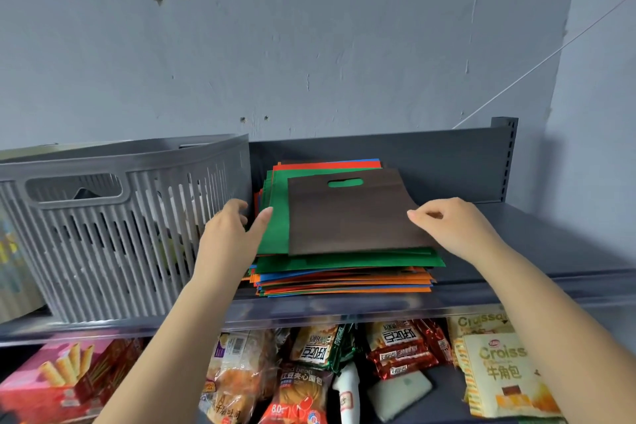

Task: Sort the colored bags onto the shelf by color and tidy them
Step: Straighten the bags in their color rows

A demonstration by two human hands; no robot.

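Observation:
A stack of flat colored bags (344, 272) lies on the grey top shelf (550, 251). A brown bag (351, 217) with a cut-out handle lies on top, over green bags (275, 227); orange, blue and red ones show below and behind. My left hand (230, 234) is at the stack's left edge, thumb on the green bag, fingers down between the stack and the basket. My right hand (454, 224) rests at the brown bag's right edge, with fingertips pinching that edge.
A grey slatted plastic basket (103, 234) stands on the shelf just left of the stack. The shelf's back panel (430, 155) rises behind. Below, a lower shelf holds snack packets (399, 351) and a pink box (58, 379). Bare shelf lies right of the stack.

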